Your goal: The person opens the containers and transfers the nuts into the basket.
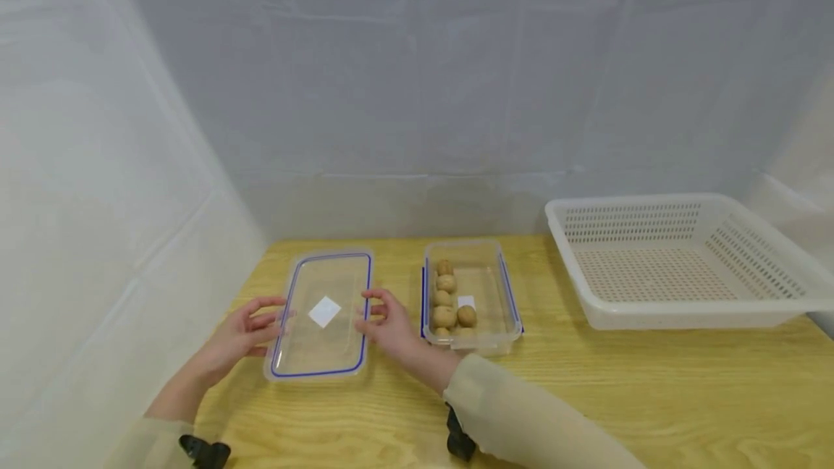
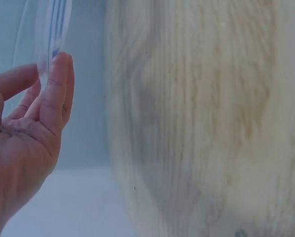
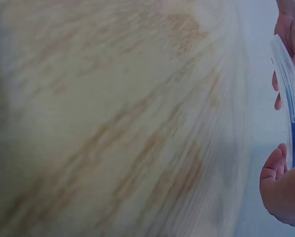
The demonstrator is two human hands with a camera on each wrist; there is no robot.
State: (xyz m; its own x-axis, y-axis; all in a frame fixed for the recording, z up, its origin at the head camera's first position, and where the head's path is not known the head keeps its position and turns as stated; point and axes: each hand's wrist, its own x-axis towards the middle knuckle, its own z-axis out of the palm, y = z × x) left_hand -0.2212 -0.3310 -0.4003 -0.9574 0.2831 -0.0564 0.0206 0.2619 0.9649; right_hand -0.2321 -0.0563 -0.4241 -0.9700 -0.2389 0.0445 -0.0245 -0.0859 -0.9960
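A clear plastic lid with a blue seal and a white diamond-shaped label is held above the table's left side. My left hand pinches its left edge between thumb and fingers, as the left wrist view also shows. On the opposite edge, my right hand grips the lid with thumb and fingers. To the right of that hand stands a clear food container without a lid on it. Several small round potatoes lie inside, mostly lined up along its left wall.
A white perforated plastic basket stands at the right, and its bottom shows bare. The wooden table ends at a pale sheet wall behind, with another pale sheet on the left.
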